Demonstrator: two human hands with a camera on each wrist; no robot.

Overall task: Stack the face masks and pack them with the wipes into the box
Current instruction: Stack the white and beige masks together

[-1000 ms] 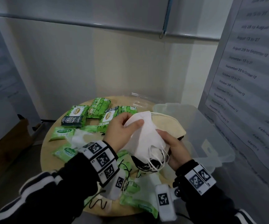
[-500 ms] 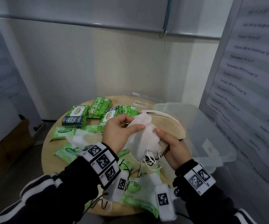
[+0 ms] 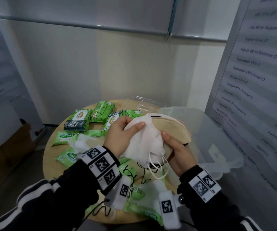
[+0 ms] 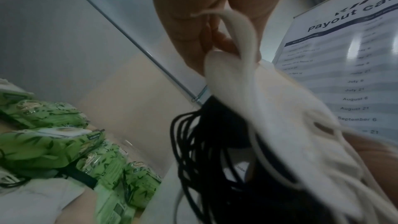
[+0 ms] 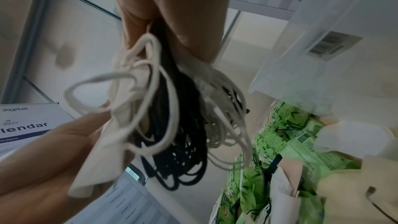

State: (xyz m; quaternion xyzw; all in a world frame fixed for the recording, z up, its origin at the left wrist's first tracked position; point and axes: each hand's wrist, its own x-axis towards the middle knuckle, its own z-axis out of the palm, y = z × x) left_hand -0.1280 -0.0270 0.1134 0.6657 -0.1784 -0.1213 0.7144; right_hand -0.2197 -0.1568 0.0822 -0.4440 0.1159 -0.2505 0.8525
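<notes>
Centre of the head view: left hand (image 3: 120,135) pinches a white mask (image 3: 144,140) at its upper edge, atop the stack of masks (image 3: 171,130) gripped from below by the right hand (image 3: 179,152). Ear loops (image 5: 150,108) dangle beneath. Clear box (image 3: 217,140) sits right; green wipes packs (image 3: 77,120) lie left on the round table (image 3: 51,164).

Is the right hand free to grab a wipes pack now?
Probably not yet: the right hand grips the mask stack together with the left hand. The wipes lie uncovered on the table.
</notes>
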